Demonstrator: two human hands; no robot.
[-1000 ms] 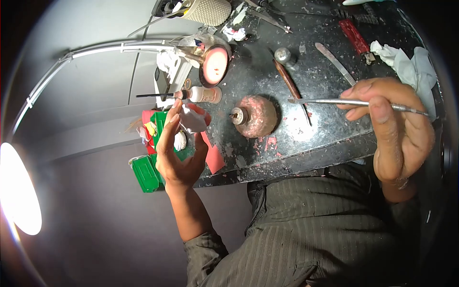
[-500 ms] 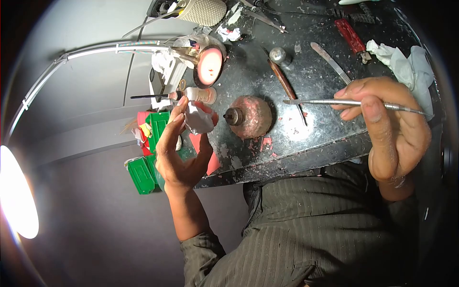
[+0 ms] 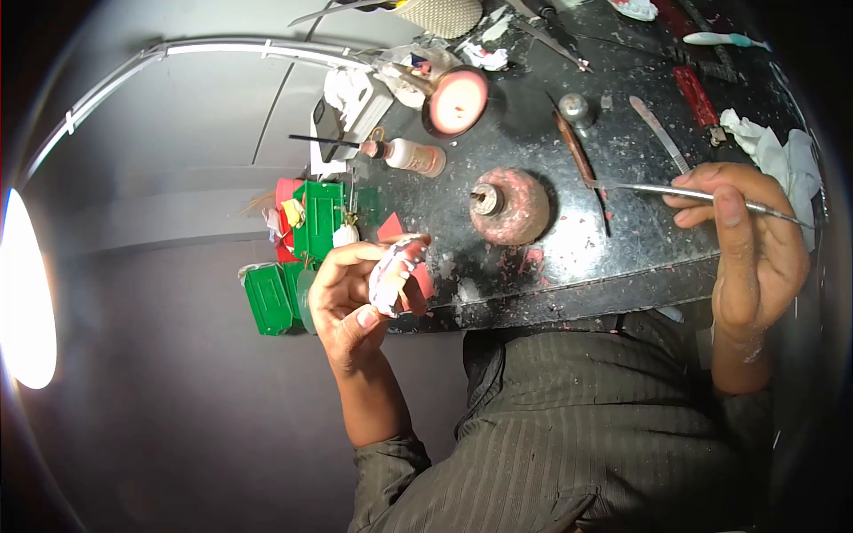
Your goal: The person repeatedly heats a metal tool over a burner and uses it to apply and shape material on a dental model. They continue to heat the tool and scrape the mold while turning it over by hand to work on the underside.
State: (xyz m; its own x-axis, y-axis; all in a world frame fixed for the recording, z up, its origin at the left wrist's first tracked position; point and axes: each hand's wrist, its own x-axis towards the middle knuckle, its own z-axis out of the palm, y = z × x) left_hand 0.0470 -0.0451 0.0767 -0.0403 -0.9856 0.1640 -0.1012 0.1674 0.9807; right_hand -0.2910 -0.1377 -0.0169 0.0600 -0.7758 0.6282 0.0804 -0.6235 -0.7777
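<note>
My left hand (image 3: 345, 306) is closed around a dental cast (image 3: 387, 281), white plaster with pink wax along its upper side. It is raised near the table's front edge, left of the spirit lamp (image 3: 515, 209), a round pink-spattered jar with a metal wick holder. Between the thumb and fingers of my right hand (image 3: 751, 235) lies a slim metal wax carver (image 3: 653, 187), its flat tip pointing left toward the lamp. A wooden-handled tool (image 3: 577, 151) rests just beyond that tip. No flame can be made out on the wick.
The dark table (image 3: 498, 302) is strewn with pink wax scraps. Behind are a pink wax dish (image 3: 458, 102), a bottle (image 3: 418, 157), a metal ball (image 3: 573, 107), a knife (image 3: 657, 133) and a red lighter (image 3: 696, 96). Green boxes (image 3: 268, 298) stand left; crumpled tissue (image 3: 760, 142) lies right.
My left hand has lowered and turned the cast, so its pink wax side now shows instead of the white plaster. The right hand keeps its grip on the carver. The whole view has shifted slightly.
</note>
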